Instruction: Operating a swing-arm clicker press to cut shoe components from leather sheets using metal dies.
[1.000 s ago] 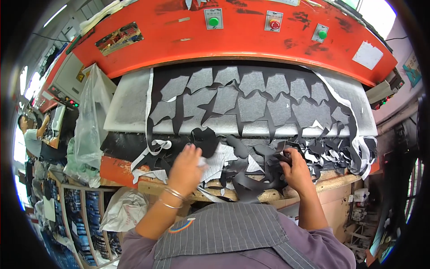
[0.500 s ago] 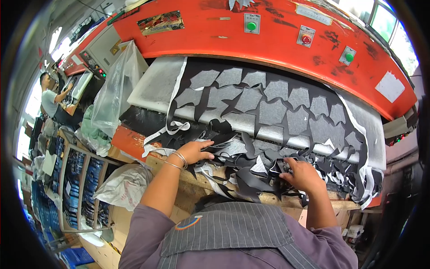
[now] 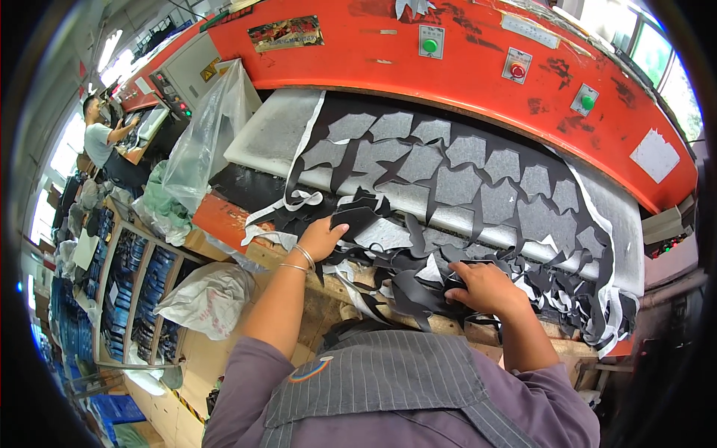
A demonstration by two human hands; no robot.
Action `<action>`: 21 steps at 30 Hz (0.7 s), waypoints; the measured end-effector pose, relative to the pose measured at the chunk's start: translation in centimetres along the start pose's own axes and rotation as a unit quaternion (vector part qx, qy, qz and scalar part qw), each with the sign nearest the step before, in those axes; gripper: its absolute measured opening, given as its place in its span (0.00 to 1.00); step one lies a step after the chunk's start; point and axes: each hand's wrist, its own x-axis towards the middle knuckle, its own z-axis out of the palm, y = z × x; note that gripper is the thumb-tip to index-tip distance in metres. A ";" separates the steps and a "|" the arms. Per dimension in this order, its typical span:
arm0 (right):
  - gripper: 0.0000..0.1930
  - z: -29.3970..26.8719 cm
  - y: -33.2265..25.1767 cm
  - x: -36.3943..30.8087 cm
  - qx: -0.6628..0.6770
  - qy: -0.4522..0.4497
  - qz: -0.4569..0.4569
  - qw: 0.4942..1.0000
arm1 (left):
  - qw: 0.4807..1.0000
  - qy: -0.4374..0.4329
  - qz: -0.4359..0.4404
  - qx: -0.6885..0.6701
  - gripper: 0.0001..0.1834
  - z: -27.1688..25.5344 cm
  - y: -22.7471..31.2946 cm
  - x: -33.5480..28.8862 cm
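Observation:
My left hand [image 3: 321, 240], with bangles at the wrist, is closed on a black cut piece of sheet material [image 3: 352, 221] at the left of the scrap pile. Its thumb lies on the near side, and the other fingers are mostly hidden. To the right, my right hand [image 3: 487, 288] has its fingers bent around a dark scrap [image 3: 452, 282] among the offcuts. Black and grey offcuts [image 3: 411, 291] lie heaped along the wooden edge. Behind them a black sheet [image 3: 340, 175], cut into several grey-faced shapes [image 3: 457, 185], spreads over the pale machine bed [image 3: 269, 138].
A red machine beam [image 3: 373, 52] with green and red buttons spans the back. Clear plastic [image 3: 213, 142] hangs at the left, above a white sack [image 3: 209, 299] and a rack [image 3: 142, 299] of blue items. Another person [image 3: 104, 142] stands at a machine farther left.
My left hand has moved up and taken hold of a black piece, which is now lifted at its edge. My right hand has shifted slightly left over the scraps. The view has tilted a little.

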 end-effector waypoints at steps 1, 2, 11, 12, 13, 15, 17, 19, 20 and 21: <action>0.30 -0.1 -0.3 0.0 -0.001 -0.003 -0.007 1.000 | 0.999 -0.032 -0.019 0.031 0.22 -0.2 0.4 0.4; 0.30 -0.1 -0.5 0.0 -0.003 -0.005 -0.015 1.000 | 0.995 -0.064 -0.037 0.061 0.22 -0.3 0.9 0.6; 0.28 1.0 -0.7 0.9 -0.042 -0.004 -0.044 0.998 | 0.904 -0.150 -0.018 0.399 0.48 6.1 7.7 0.2; 0.28 1.0 -0.6 0.8 -0.045 -0.002 -0.041 0.998 | 0.905 -0.148 -0.015 0.398 0.48 6.1 8.1 0.3; 0.28 0.7 -0.7 0.6 -0.042 0.000 -0.035 0.999 | 0.895 -0.176 -0.015 0.409 0.47 6.0 8.5 0.5; 0.29 0.6 -0.8 0.9 -0.034 -0.020 -0.032 0.999 | 0.880 -0.208 0.010 0.427 0.46 6.3 8.1 1.0; 0.30 0.3 0.5 1.4 -0.005 -0.065 -0.031 0.997 | 0.869 -0.244 0.009 0.430 0.45 5.6 9.1 1.7; 0.30 -1.1 2.2 2.1 0.027 -0.039 -0.012 0.999 | 0.860 -0.254 -0.012 0.443 0.41 5.6 9.9 2.3; 0.30 -1.7 3.5 2.6 0.042 -0.003 -0.009 0.999 | 0.859 -0.247 -0.015 0.447 0.38 6.1 9.9 2.3; 0.31 -2.7 5.1 3.3 0.064 0.031 0.016 0.997 | 0.851 -0.248 -0.026 0.462 0.35 6.6 10.7 2.2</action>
